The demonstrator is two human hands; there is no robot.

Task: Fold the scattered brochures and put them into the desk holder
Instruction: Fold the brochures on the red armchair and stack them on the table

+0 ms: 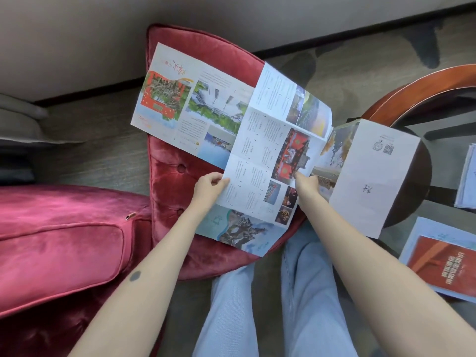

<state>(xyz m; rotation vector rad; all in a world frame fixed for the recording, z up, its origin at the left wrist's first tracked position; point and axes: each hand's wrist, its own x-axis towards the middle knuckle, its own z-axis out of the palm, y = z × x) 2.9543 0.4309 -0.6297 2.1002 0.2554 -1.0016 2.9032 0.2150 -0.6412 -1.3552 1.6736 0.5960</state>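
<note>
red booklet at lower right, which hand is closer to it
Right. The right hand holds the open brochure left of the red booklet; the left hand is farther left.

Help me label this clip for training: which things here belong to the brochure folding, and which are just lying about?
Job: open brochure, held by left hand and right hand; red brochure; brochure pile. No holder in view.
Lying about: cushion; sofa; round table.
</note>
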